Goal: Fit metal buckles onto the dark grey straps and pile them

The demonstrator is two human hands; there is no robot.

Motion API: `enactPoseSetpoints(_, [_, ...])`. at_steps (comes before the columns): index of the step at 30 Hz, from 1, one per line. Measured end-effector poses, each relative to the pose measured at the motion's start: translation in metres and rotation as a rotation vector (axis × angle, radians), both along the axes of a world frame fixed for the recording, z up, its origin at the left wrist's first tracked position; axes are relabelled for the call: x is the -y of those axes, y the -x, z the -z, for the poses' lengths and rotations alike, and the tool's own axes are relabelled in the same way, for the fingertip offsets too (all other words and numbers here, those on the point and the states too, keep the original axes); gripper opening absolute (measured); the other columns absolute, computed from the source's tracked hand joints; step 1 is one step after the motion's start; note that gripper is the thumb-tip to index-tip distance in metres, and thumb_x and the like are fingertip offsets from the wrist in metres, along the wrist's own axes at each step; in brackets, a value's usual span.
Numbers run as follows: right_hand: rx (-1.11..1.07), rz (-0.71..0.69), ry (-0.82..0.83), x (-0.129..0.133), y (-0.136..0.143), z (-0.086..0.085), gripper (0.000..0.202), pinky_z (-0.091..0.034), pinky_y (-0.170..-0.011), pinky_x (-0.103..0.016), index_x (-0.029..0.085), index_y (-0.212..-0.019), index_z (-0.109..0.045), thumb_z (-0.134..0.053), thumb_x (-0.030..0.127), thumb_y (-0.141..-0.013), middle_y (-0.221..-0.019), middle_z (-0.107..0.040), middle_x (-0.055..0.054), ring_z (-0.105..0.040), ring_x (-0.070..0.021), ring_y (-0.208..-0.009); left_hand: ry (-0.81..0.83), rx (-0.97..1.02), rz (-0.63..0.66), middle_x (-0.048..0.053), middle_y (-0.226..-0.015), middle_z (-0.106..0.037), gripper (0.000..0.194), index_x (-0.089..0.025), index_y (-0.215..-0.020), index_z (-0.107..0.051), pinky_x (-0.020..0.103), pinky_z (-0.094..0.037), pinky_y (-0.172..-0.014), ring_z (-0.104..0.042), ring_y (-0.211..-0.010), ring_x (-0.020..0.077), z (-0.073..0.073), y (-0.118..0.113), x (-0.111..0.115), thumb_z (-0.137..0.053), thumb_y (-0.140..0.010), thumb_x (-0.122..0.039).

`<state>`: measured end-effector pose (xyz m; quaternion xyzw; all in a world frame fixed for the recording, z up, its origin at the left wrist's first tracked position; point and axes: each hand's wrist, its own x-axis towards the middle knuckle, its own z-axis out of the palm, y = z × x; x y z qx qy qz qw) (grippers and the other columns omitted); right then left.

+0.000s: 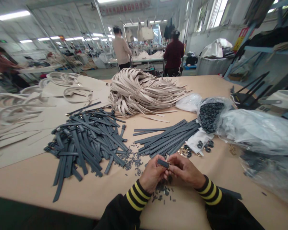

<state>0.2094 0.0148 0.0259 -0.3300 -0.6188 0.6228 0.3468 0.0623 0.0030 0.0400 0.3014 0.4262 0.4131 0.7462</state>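
Observation:
Close together above the table, both hands pinch one short dark grey strap piece (163,164). My left hand (151,174) grips its left part, and my right hand (186,170) has its fingers at the right end, where a small metallic edge shows. Small dark bits (164,191) lie below the hands, partly hidden by them. Beyond the hands are long flat grey straps (168,137) in a loose stack. To the left rises a pile of grey straps (84,140), with tiny grey pieces (132,159) scattered beside it.
A large bundle of beige straps (139,92) lies at the back. Beige sheets and loops (50,108) cover the left side. Plastic bags (259,127), one with dark rings (210,115), gold-coloured hooks (182,150) and a white bucket (284,99) are at right. People stand beyond the table.

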Motion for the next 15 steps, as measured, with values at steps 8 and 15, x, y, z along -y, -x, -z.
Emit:
enactPoseSetpoints(8, [0.131,0.054,-0.128,-0.002,-0.003,0.007,0.011,-0.042,-0.049,-0.021,0.019,-0.083,-0.052,-0.050,0.029,-0.080,-0.064,-0.053,0.003,-0.051,-0.0093,-0.050,-0.160,-0.200,0.087,-0.003,-0.058,-0.054,0.024,-0.014,-0.074,-0.046,0.019,-0.042,-0.051,-0.052,-0.051,0.0074,-0.001,0.010,0.004,-0.061,-0.069,-0.033])
enactPoseSetpoints(15, [0.306,0.064,-0.352,-0.002,-0.002,-0.001,0.005,-0.038,-0.054,-0.020,0.018,-0.076,-0.056,-0.051,0.019,-0.078,-0.064,-0.054,0.002,-0.048,-0.0105,-0.058,-0.112,-0.099,0.053,0.001,-0.068,-0.055,0.029,-0.010,-0.078,-0.057,0.023,-0.044,-0.062,-0.052,-0.062,0.0086,0.006,0.016,0.006,-0.061,-0.068,-0.036])
